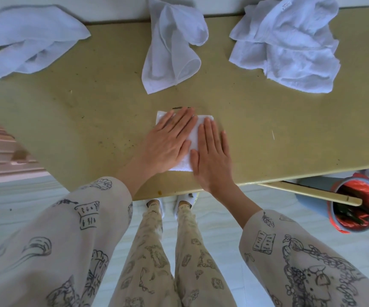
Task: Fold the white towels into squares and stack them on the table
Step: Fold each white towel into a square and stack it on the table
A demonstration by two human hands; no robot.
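In the head view, both hands are lying flat with straight fingers on a small folded towel (pixel 194 138) near the front edge of the tan table (pixel 90 120), the left hand (pixel 168 140) covering its left part and the right hand (pixel 212 156) pressing its right part, gripping nothing. Three unfolded white towels are lying crumpled along the far side: one at left (pixel 28 45), one in the middle (pixel 170 52), one at right (pixel 287 45), all well apart from the hands. A bin with a red liner (pixel 354 207) is standing on the floor at right.

tan desk (pixel 72 120), speckled; three loose white towels along far edge: left (pixel 30 45), middle (pixel 172 52), right (pixel 287 47); folded towel (pixel 194 134) near front edge.
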